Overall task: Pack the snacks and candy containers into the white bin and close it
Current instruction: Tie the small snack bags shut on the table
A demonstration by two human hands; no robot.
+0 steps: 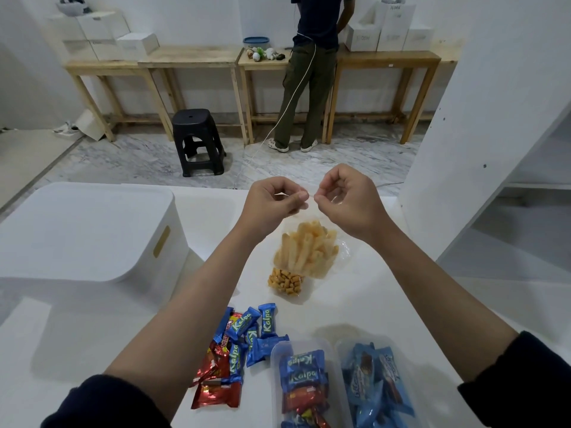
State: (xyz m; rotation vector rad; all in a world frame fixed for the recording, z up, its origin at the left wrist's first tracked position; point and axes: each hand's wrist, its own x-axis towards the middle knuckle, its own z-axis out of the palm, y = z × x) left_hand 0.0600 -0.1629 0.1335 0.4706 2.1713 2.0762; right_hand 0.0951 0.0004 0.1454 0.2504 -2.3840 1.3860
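At the left of the frame, the white bin [92, 233] sits on the counter [364, 291] with its lid on, well apart from both hands. Lower centre, loose candy wrappers [238, 350] lie in a heap, with two clear candy containers [304, 384] just right of them, apparently uncovered. Centre frame, the left hand [272, 202] and right hand [346, 199] are raised side by side, each pinching the top of a clear snack bag [306, 251] of pale sticks; whether they are knotting it I cannot tell. The bag hangs straight below the hands, long axis upright, touching a smaller bag of brown snacks [285, 281]. The bin lies left, nearer the left hand, and likely needs opening first.
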